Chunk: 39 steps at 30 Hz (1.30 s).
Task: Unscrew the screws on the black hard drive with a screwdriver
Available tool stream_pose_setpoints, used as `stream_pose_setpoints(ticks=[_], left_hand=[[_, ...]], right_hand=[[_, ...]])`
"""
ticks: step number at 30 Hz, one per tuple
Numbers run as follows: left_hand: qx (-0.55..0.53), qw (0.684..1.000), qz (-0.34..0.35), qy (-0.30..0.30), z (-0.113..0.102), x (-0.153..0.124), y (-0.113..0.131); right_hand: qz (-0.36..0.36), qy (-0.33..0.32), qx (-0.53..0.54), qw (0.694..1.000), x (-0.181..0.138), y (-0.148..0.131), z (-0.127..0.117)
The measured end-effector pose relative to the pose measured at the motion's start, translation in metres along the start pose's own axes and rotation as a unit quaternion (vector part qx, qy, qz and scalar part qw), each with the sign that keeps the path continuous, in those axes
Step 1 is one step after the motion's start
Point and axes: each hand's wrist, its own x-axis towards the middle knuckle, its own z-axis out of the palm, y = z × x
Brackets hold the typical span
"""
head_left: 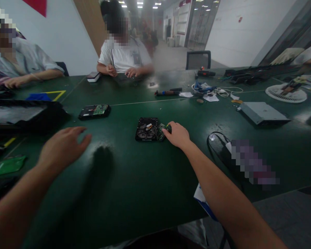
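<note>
Hard drive [145, 132] has open room toward near table edge [155, 229].

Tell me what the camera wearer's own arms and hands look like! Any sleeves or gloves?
Both the left hand and the right hand are bare, with no gloves. The left forearm and right forearm are bare too: no sleeves show. I see no watch or bracelet. It's too blurry to be sure about rings.

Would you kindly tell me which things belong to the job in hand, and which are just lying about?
Likely job things: hard drive; circuit board beside it; dark object in the right hand.
Apparently lying about: grey metal box; cable bundle; dark cylinder.
</note>
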Motion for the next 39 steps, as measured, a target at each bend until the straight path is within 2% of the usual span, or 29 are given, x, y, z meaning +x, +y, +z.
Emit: stream_pose_setpoints(ticks=[3,5,6,8,10,14,17,21,29,33,35,36,39], left_hand=[[-0.071,0.992,0.104,0.025,0.036,-0.022,0.075],[-0.132,0.978,0.154,0.053,0.053,-0.04,0.129],[-0.149,0.97,0.188,0.05,0.059,-0.047,0.152],[-0.161,0.955,0.246,0.032,0.067,-0.054,0.185],[-0.164,0.953,0.255,0.018,0.071,-0.052,0.203],[-0.148,0.967,0.209,-0.002,0.078,-0.034,0.21],[-0.134,0.969,0.206,-0.014,0.082,-0.026,0.21],[-0.129,0.971,0.2,-0.014,0.083,-0.024,0.204],[-0.126,0.979,0.159,0.001,0.085,-0.017,0.174],[-0.12,0.983,0.135,0.021,0.077,-0.027,0.177],[-0.118,0.98,0.153,0.043,0.068,-0.037,0.187],[-0.125,0.974,0.182,0.047,0.063,-0.043,0.194],[-0.15,0.954,0.26,0.006,0.052,-0.06,0.216]], right_hand=[[-0.006,-0.006,-0.007,1.0,-0.001,0.0,0.0],[-0.008,-0.005,-0.017,1.0,-0.001,-0.001,0.001],[-0.007,-0.003,-0.024,1.0,-0.001,-0.001,0.001],[-0.003,0.0,-0.038,0.999,0.0,-0.002,0.003],[0.004,-0.002,-0.044,0.999,0.002,-0.002,0.004],[0.02,-0.002,-0.041,0.999,0.004,-0.001,0.004],[0.035,0.007,-0.036,0.999,0.004,0.003,0.002],[0.054,0.011,-0.029,0.998,0.004,0.009,0.0],[0.073,0.017,-0.03,0.997,0.007,0.021,-0.003],[0.082,0.009,-0.026,0.996,0.008,0.021,-0.005],[0.09,0.005,-0.026,0.996,0.009,0.02,-0.005],[0.093,0.005,-0.025,0.995,0.009,0.02,-0.004],[0.102,0.013,-0.025,0.994,0.011,0.021,-0.003]])
